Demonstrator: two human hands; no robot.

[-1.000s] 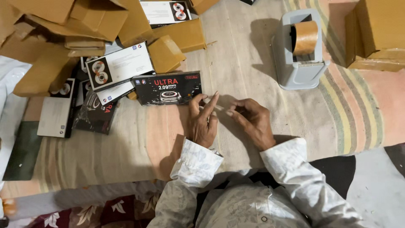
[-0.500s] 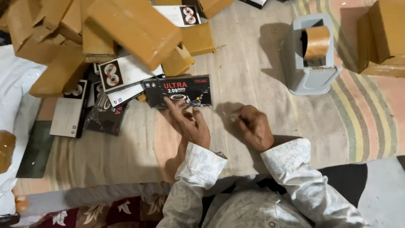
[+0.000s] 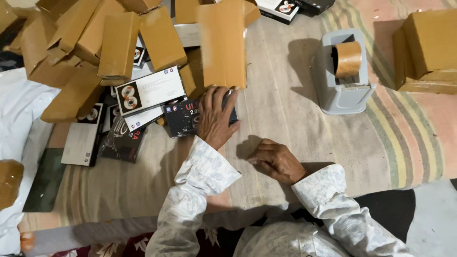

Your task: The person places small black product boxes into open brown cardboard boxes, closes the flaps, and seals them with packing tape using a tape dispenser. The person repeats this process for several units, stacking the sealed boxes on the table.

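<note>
My left hand [image 3: 216, 116] lies on top of a flat black printed box [image 3: 180, 120] on the striped mat, fingers curled over its far edge. A plain brown cardboard box [image 3: 223, 43] stands just beyond the fingertips. My right hand [image 3: 273, 161] rests on the mat nearer my body, fingers curled in, with nothing visible in it. Both arms wear pale patterned sleeves.
Several brown cardboard boxes [image 3: 114, 45] are heaped at the upper left, over white and black flat boxes [image 3: 150, 90]. A grey tape dispenser [image 3: 340, 90] with a brown roll stands at the upper right. Another brown box [image 3: 428, 47] sits at the right edge. White cloth [image 3: 19, 114] lies left.
My left hand has reached forward from the middle of the mat onto the black box. My right hand has drawn back and curled. The view has tilted towards the box heap.
</note>
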